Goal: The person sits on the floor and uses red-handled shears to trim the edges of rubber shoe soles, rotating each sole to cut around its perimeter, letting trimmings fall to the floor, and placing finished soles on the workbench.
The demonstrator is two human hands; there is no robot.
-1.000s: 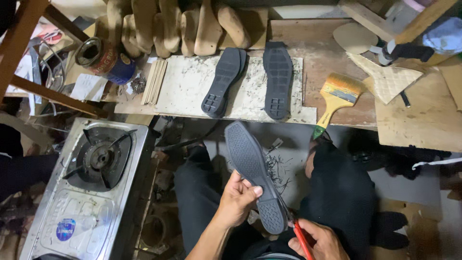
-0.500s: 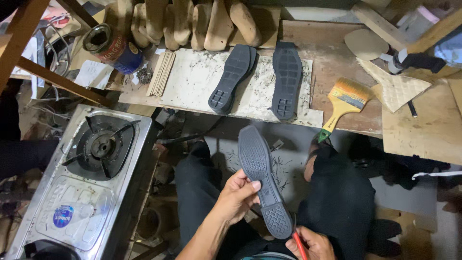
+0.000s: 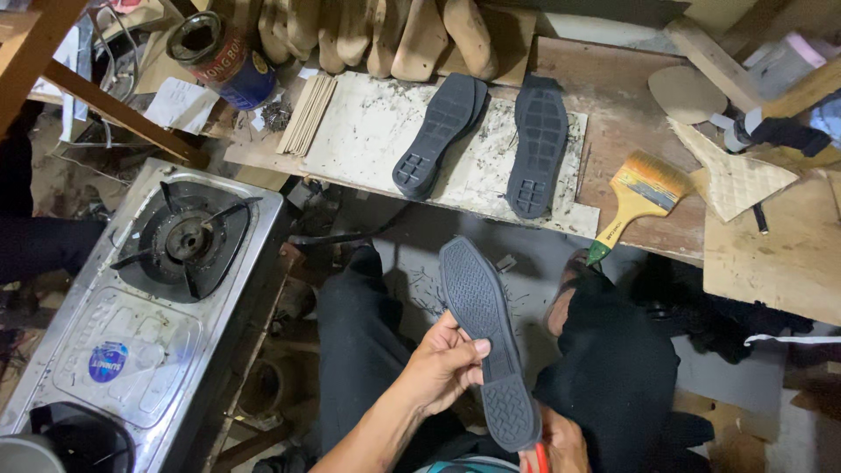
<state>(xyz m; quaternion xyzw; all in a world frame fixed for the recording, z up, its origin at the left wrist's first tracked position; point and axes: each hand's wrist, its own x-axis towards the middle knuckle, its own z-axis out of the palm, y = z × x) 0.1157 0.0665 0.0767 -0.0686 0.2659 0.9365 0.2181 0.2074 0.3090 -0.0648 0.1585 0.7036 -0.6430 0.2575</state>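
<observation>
While left hand [image 3: 442, 368] grips sole [image 3: 486, 337], knees flanking

Matt black rubber sole [image 3: 487, 342], its tread finely textured; brushed, dull steel stove [image 3: 131, 333]; rough, stained wooden desk [image 3: 613, 88]; brush [image 3: 638, 194] with a glossy yellow handle.

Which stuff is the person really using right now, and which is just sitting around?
In use:
- dark shoe sole gripped by the left hand
- red-handled tool at the right hand

Just lying about:
- two soles on the bench
- paintbrush
- gas stove
- tin can
- wooden shoe lasts
</observation>
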